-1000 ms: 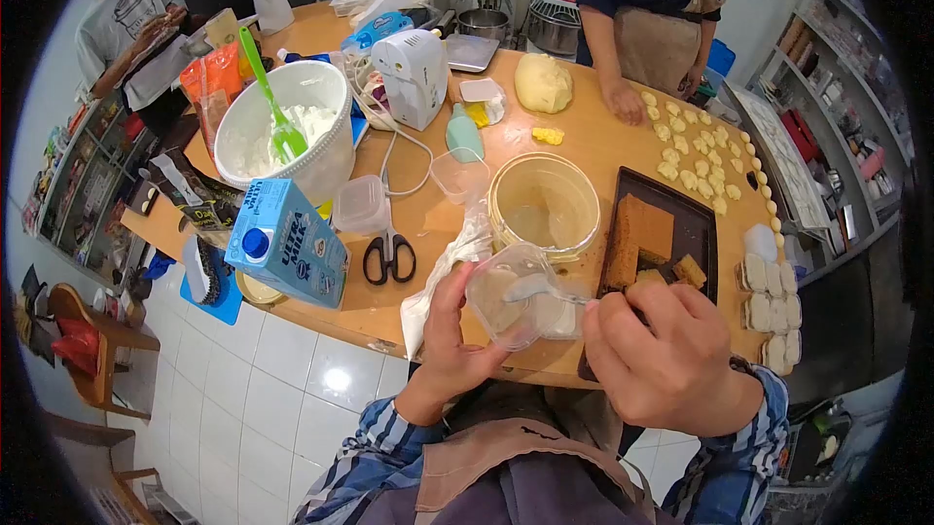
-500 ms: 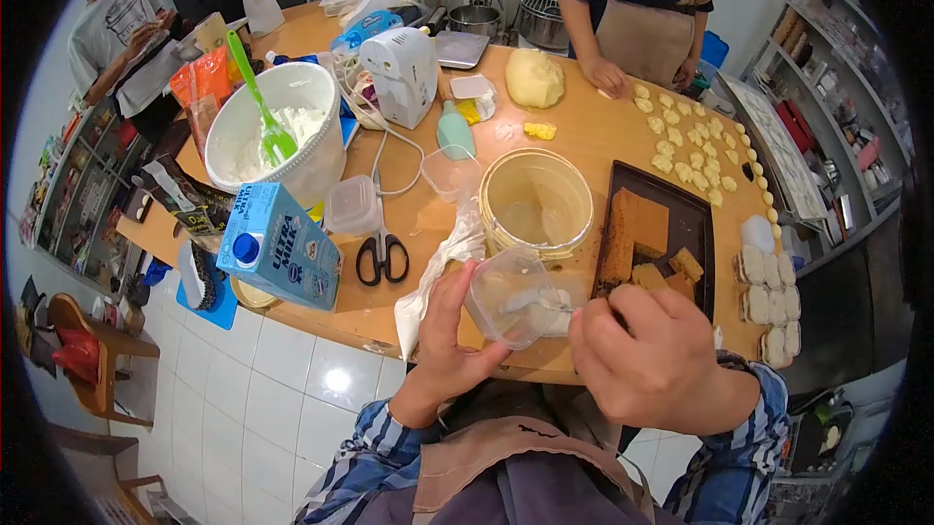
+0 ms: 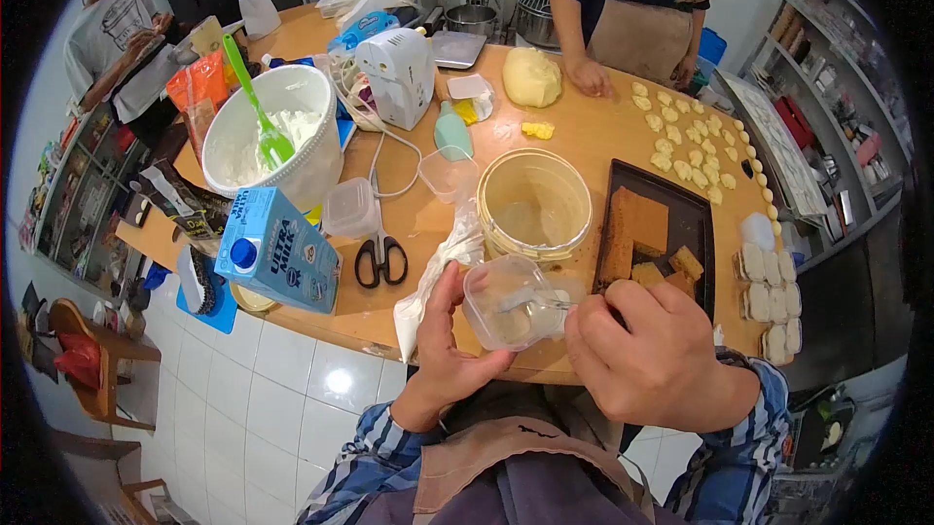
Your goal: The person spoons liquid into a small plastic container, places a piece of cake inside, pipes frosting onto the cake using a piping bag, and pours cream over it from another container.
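Note:
My left hand [image 3: 449,362] grips a small clear plastic container [image 3: 506,319] by its side, tilted over the front table edge. In my right hand [image 3: 647,350] is the handle of a spoon [image 3: 555,305]; its bowl reaches inside the container. Just behind stands a round cream-coloured tub [image 3: 535,204] with a little pale residue inside. A white piping bag [image 3: 440,277] lies left of the tub. To the right, a dark tray [image 3: 696,223] holds pieces of brown cake [image 3: 644,221].
Scissors [image 3: 381,260], a milk carton [image 3: 279,251] and a white bowl [image 3: 277,136] with a green spatula [image 3: 255,105] stand left. Behind are a mixer [image 3: 397,75] and dough [image 3: 532,77]. A co-worker's hand [image 3: 590,75] rests near small dough pieces [image 3: 696,141]. Another person [image 3: 122,38] stands back left.
The container in my left hand has tipped slightly toward me, and the spoon has shifted inside it. The co-worker's hand has moved a little over the table.

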A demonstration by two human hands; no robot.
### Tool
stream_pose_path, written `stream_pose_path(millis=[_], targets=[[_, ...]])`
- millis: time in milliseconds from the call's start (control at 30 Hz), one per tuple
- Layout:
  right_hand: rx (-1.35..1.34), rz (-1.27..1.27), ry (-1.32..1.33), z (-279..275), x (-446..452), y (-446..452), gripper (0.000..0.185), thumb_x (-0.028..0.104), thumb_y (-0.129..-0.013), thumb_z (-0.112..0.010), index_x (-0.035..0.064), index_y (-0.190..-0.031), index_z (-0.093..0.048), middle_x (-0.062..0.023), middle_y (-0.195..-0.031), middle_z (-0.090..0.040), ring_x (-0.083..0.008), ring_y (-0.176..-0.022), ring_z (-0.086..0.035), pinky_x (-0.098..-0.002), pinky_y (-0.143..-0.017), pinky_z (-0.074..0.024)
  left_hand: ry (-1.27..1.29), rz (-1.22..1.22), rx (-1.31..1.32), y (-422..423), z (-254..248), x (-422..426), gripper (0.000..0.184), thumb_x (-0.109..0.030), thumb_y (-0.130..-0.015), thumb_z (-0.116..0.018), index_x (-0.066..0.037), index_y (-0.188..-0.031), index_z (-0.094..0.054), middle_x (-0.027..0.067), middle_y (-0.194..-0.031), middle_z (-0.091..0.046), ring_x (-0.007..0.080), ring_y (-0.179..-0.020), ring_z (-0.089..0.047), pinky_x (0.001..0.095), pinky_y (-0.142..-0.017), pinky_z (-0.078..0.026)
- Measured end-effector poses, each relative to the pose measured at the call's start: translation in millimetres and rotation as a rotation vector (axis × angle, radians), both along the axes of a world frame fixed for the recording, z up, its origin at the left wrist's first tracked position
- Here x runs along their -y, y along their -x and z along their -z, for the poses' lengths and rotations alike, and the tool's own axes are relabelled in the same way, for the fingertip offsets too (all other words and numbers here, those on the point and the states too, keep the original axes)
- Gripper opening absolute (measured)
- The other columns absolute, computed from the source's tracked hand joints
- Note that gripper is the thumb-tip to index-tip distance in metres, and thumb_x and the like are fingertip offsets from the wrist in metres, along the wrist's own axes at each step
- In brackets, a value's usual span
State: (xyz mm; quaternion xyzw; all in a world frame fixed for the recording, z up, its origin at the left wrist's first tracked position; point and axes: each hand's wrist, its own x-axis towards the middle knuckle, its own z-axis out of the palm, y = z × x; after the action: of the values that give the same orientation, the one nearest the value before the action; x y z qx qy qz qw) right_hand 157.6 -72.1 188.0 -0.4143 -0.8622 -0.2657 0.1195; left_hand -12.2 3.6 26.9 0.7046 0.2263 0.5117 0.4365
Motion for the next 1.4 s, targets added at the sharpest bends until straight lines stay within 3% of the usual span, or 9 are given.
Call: stream_pose_path(millis=[633, 833, 933, 1400], targets=[[-0.01, 0.003, 0.111, -1, -3, 5, 0.014, 0.019, -0.055, -0.054, 0.006, -0.058, -0.056, -0.0027, -0.064, -0.042, -0.0173, -0.065, -0.045, -0.0273, -0.048, -0.0314, 0.099, -0.021, 0.043, -5, -6, 5, 0.098, -0.01, -0.058, -0.079, -0.004, -0.134, -0.019, 0.0159, -0.121, -0.043, 0.0228, -0.108, -0.046, 0.0346, -0.092, -0.037], [0.001, 0.001, 0.04, -1, -4, 5, 0.013, 0.019, -0.056, -0.054, 0.0063, -0.057, -0.054, -0.0028, -0.064, -0.041, -0.0173, -0.064, -0.045, -0.0273, -0.048, -0.0318, 0.115, -0.01, 0.038, -4, -7, 6, 0.098, -0.01, -0.058, -0.079, -0.004, -0.134, -0.019, 0.0158, -0.121, -0.043, 0.0228, -0.108, -0.046, 0.0347, -0.092, -0.037], [0.0, -0.001, 0.141, -2, -2, 7, 0.013, 0.019, -0.056, -0.053, 0.006, -0.058, -0.056, -0.0032, -0.065, -0.042, -0.0175, -0.065, -0.045, -0.0273, -0.048, -0.0321, 0.113, -0.014, 0.038, -4, -7, 6, 0.098, -0.011, -0.058, -0.08, -0.003, -0.134, -0.019, 0.0161, -0.12, -0.043, 0.0229, -0.109, -0.045, 0.0346, -0.092, -0.037], [-0.02, 0.034, 0.023, -6, -2, 3, 0.019, 0.018, -0.051, -0.053, 0.0038, -0.063, -0.057, -0.0041, -0.066, -0.044, -0.0171, -0.061, -0.044, -0.0264, -0.046, -0.0319, 0.123, -0.016, 0.055, -2, -6, 5, 0.097, -0.01, -0.058, -0.079, -0.005, -0.134, -0.019, 0.0152, -0.121, -0.042, 0.0223, -0.106, -0.046, 0.0341, -0.092, -0.037]])
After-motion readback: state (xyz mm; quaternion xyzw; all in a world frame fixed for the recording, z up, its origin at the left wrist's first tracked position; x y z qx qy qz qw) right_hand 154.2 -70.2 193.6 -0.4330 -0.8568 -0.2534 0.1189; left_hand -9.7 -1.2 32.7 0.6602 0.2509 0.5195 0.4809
